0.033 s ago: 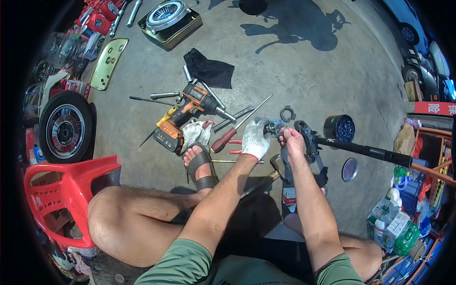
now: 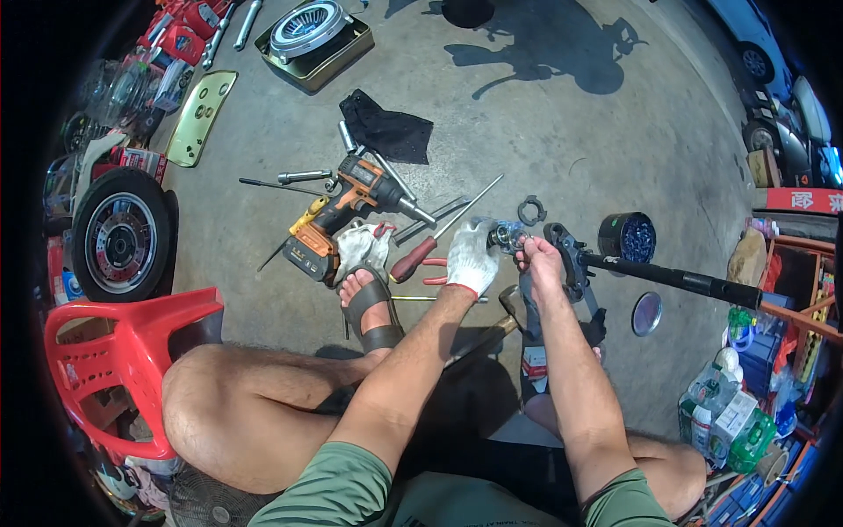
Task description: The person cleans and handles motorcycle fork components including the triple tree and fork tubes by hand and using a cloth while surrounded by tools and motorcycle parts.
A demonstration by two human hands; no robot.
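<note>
Left side: I am seeing a black-tyred wheel [image 2: 123, 235] sitting just beyond a red plastic chair [image 2: 167, 338]. Farther in, a gold-coloured plate [image 2: 202, 119] is lying on the concrete floor [image 2: 518, 132], and a round metal assembly [image 2: 306, 29] is resting in an open gold-coloured tin [image 2: 338, 63]. An orange-and-black power tool [image 2: 356, 183] is lying near a crumpled white glove [image 2: 362, 249]; a black cloth [image 2: 391, 130] is spreading out just beyond the tool. Next, a screwdriver [image 2: 411, 262] with a dark red handle is pointing away from the wearer. The left hand [image 2: 472, 259], gloved in white, is curling its fingers around a round metal part [image 2: 504, 235], which is being held between the two hands, right of centre. A dark ring [image 2: 531, 210] is lying on the floor just past them. The right hand [image 2: 542, 261], bare, is pinching at the part's right edge with thumb and fingers; whether a smaller piece is sitting between those fingertips, I cannot tell. Just right of it, a dark metal fitting [image 2: 572, 259] is showing, with a black shaft [image 2: 676, 277] extending rightward. A dark tub [image 2: 606, 235] is holding a blue substance [image 2: 640, 235] beyond the shaft, and a round disc [image 2: 647, 314] is lying on the near side.
</note>
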